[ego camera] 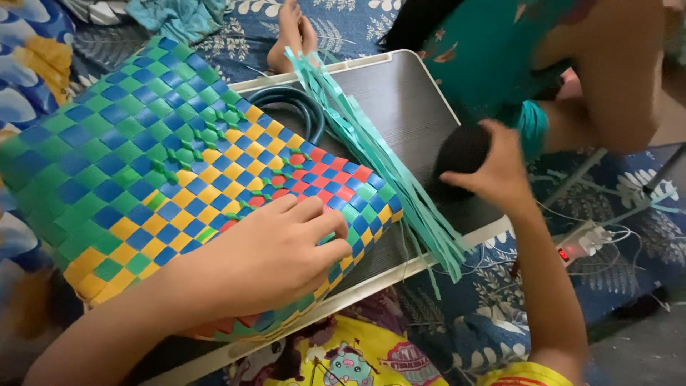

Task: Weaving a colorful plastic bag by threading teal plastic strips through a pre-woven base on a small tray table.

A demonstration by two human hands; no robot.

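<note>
- Mat (pixel 143 164): woven checks cover most of it; it lies on the board (pixel 407 100), at 9 o'clock.
- Strips (pixel 379 157) at 3 o'clock of it hang loose, unwoven.
- Left hand (pixel 275 254) lies flat, fingers apart, pressing the mat.
- Right hand (pixel 493 168) is clamped on a dark ball (pixel 461 154).

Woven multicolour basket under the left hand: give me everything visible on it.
The woven plastic-strip basket is a checkered weave of blue, green and yellow bands, with a red patch near its right corner. It looks flat and stiff, lying on its side across the dark lap table, partly overhanging the left edge. Loose teal strips fan out along its right edge. Dark teal tube handles curl beside its upper edge. The left hand presses flat on its lower right part. The right hand, gripping a black round object, is clear of it.
</note>
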